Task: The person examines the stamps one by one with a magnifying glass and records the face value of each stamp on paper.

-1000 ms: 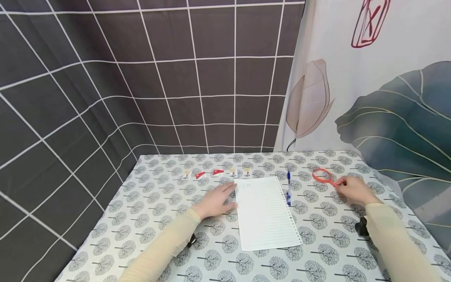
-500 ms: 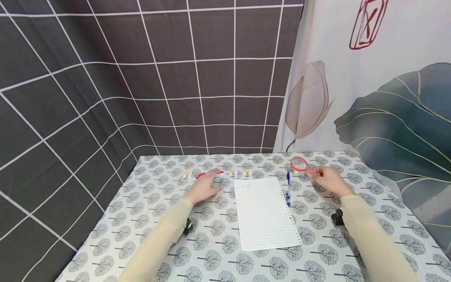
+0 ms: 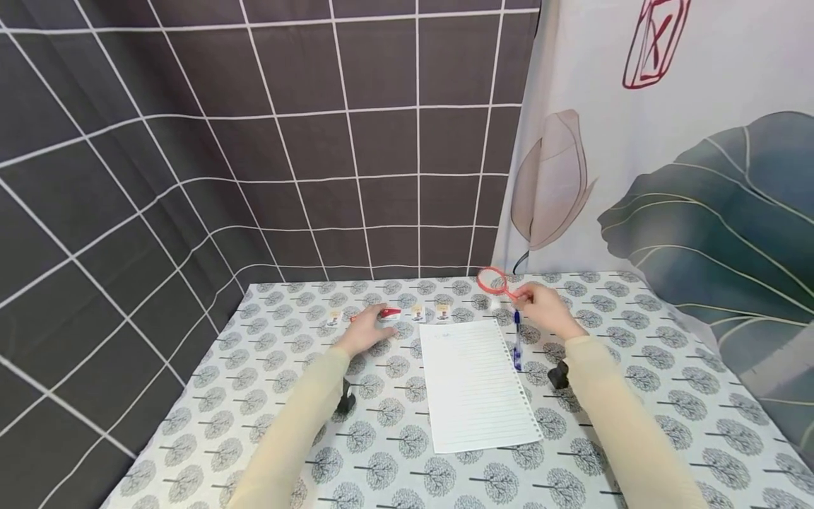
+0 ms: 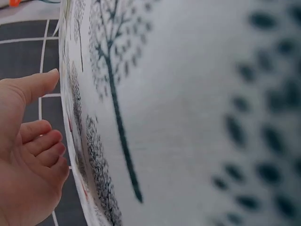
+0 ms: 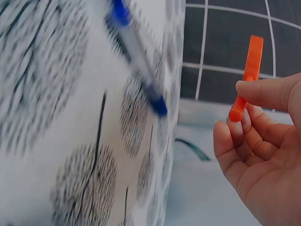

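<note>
My right hand [image 3: 545, 309] pinches the handle of an orange-red magnifying glass [image 3: 506, 290] between thumb and fingers. Its round lens points left, held up over the table's back part; in the right wrist view only the orange handle [image 5: 254, 54] and part of the frame show edge-on. My left hand [image 3: 365, 332] is low over the table with thumb and fingers apart, by a row of small cards. Its fingers partly hide one red-and-white card; another red-and-white card [image 3: 390, 313] lies at the fingertips. The left wrist view shows nothing in that hand [image 4: 33, 155].
A lined sheet of paper [image 3: 477, 385] lies between the hands. Along its right edge is a blue pen [image 3: 517, 343]. Small picture cards [image 3: 417, 314] lie behind the paper, and one more card [image 3: 334, 319] is left of my left hand. A tree-print cloth [image 3: 254, 424] covers the table.
My right hand has carried the magnifying glass leftward and up from the table's right side. My left hand has moved from the paper's left edge to the red-and-white cards.
</note>
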{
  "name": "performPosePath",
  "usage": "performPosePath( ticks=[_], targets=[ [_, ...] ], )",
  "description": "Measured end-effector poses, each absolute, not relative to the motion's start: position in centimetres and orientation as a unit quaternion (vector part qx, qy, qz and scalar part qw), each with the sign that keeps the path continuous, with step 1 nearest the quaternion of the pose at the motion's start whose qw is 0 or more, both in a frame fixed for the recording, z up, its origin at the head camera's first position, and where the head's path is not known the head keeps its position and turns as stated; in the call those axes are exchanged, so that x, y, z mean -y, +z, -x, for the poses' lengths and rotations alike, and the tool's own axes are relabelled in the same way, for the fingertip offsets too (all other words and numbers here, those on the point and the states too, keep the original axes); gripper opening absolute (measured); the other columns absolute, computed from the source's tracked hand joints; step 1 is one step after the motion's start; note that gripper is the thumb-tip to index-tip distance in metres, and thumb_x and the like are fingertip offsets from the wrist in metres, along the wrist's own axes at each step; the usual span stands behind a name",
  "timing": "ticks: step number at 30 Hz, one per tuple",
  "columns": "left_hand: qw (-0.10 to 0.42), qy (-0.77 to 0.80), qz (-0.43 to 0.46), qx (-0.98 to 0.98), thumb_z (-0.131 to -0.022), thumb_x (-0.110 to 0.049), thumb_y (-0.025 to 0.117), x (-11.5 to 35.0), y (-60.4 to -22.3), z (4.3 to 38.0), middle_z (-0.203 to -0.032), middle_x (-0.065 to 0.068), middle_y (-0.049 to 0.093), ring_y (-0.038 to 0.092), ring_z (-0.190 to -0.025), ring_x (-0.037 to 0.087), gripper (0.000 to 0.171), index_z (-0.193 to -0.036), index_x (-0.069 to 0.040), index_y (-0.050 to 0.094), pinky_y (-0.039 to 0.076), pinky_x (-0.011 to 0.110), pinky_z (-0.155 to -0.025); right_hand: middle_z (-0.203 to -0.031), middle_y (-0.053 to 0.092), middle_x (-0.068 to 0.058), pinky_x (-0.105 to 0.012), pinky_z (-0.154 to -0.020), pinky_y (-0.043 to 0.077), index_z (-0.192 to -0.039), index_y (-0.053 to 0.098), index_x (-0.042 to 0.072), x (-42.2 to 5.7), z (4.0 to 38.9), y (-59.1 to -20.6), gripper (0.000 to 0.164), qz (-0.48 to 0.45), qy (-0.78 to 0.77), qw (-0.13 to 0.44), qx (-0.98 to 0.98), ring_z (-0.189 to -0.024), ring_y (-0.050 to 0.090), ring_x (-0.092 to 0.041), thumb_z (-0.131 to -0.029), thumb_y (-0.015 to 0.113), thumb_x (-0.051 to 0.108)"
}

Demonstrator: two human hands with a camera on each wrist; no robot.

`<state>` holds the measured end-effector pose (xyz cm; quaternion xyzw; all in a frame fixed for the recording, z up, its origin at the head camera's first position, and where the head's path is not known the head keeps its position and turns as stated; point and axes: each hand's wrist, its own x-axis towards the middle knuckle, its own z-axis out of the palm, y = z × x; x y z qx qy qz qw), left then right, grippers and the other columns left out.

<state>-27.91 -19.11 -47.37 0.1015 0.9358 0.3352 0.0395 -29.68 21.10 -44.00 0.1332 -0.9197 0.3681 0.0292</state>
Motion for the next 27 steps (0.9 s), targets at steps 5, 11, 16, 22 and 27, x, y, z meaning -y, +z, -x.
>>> performPosePath(
  ticks=[5,11,16,22,27],
  targets=[
    [0.046,0.344,-0.089,-0.934,-0.090,-0.032,0.076,19.5,-47.7,28.4,-0.155,0.022,0.040,0.036,-0.143,0.041,0.075,-0.151,-0.002,0.043,0.028,0.055,-0.119,-0.089,0.064,-0.012,-0.028,-0.060,0.044,-0.112,0.065,-0.007,-19.0,30.1,-44.1,0.022,-0.151,0.383,0.019,0.911,-0.068,0.050,-0.018,-0.096,0.061,0.007],
    [0.045,0.345,-0.083,-0.934,-0.089,-0.032,0.077,19.5,-47.7,28.5,-0.154,0.020,0.043,0.038,-0.143,0.039,0.074,-0.150,-0.004,0.045,0.028,0.053,-0.120,-0.084,0.062,-0.006,-0.027,-0.058,0.044,-0.111,0.066,-0.004,-16.7,30.4,-44.2,0.020,-0.159,0.392,0.012,0.906,-0.066,0.049,-0.017,-0.095,0.061,0.008],
    [0.042,0.353,-0.083,-0.931,-0.090,-0.029,0.076,19.4,-47.6,28.2,-0.152,0.020,0.045,0.040,-0.141,0.039,0.071,-0.149,-0.004,0.047,0.028,0.053,-0.120,-0.083,0.062,-0.006,-0.029,-0.062,0.046,-0.107,0.067,-0.004,-14.9,30.7,-44.4,0.017,-0.175,0.404,0.002,0.898,-0.069,0.051,-0.018,-0.095,0.062,0.007],
    [0.040,0.359,-0.084,-0.929,-0.090,-0.030,0.076,19.6,-48.1,28.3,-0.151,0.022,0.046,0.041,-0.140,0.041,0.071,-0.148,-0.003,0.047,0.030,0.055,-0.118,-0.089,0.065,-0.009,-0.030,-0.072,0.051,-0.107,0.066,-0.005,-12.6,30.9,-44.8,0.018,-0.194,0.416,-0.005,0.889,-0.077,0.057,-0.018,-0.091,0.063,0.004],
    [0.038,0.359,-0.088,-0.928,-0.090,-0.031,0.076,19.7,-48.3,28.7,-0.152,0.021,0.046,0.040,-0.141,0.040,0.072,-0.149,-0.004,0.046,0.030,0.054,-0.119,-0.089,0.065,-0.008,-0.032,-0.074,0.052,-0.106,0.067,-0.003,-10.8,31.0,-45.1,0.017,-0.192,0.410,-0.007,0.892,-0.079,0.057,-0.019,-0.092,0.064,0.005]
  ],
)
